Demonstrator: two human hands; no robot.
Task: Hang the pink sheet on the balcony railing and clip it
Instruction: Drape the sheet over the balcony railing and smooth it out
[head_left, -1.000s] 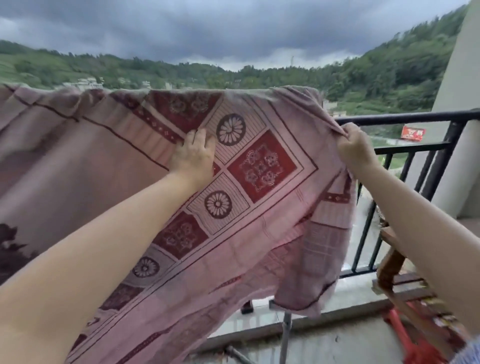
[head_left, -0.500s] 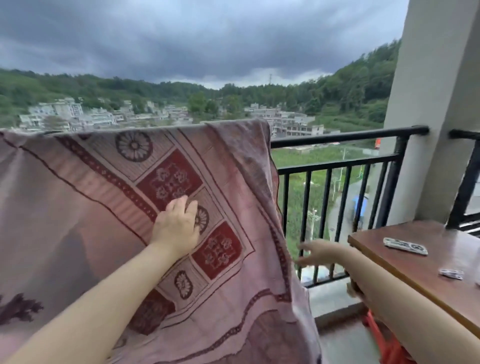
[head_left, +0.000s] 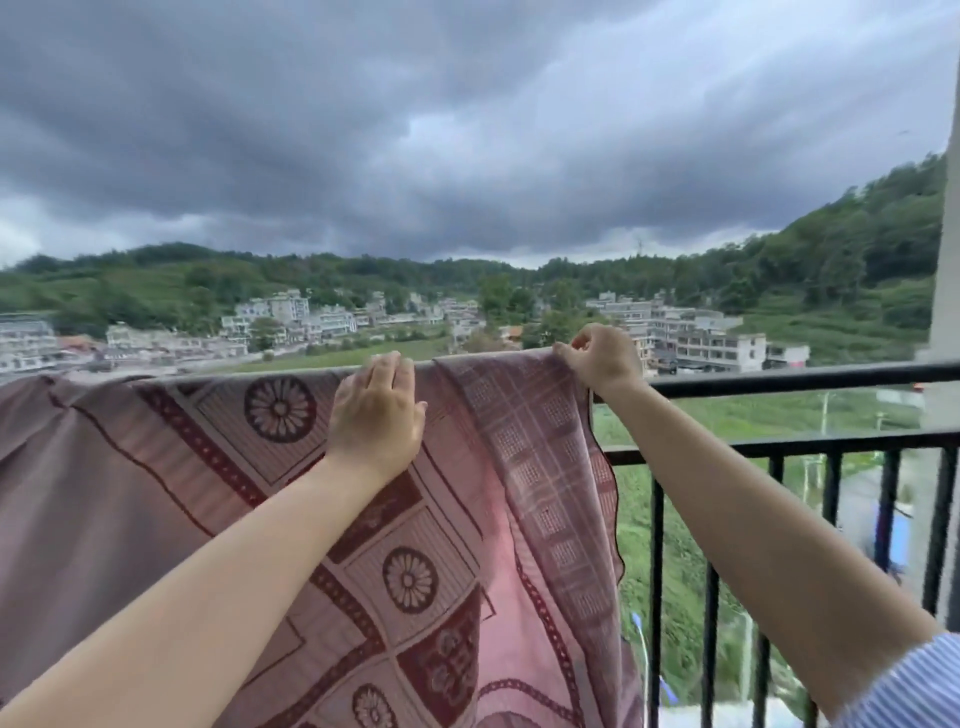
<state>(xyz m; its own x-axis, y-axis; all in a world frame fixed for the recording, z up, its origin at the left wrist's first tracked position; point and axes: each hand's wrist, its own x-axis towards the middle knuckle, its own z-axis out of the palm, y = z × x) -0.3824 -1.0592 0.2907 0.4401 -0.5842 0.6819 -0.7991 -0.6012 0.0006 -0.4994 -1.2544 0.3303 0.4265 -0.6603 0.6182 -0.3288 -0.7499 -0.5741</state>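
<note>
The pink sheet (head_left: 218, 493), patterned with dark red squares and flower rosettes, is draped over the black balcony railing (head_left: 779, 379) and hangs down on my side, covering the left and middle. My left hand (head_left: 376, 415) lies flat on the sheet at the top rail, fingers straight over the edge. My right hand (head_left: 600, 358) pinches the sheet's right top edge just above the rail, where a checked fold hangs down. No clip is in view.
To the right of the sheet the railing's top bar, lower bar and vertical bars (head_left: 657, 571) are bare. A pale pillar (head_left: 948, 260) stands at the far right edge. Beyond lie buildings, fields and hills under dark clouds.
My left hand has slid up from the sheet's middle to the top rail. My right hand has risen from low beside the sheet and taken hold of its top right edge. The view has tilted upward.
</note>
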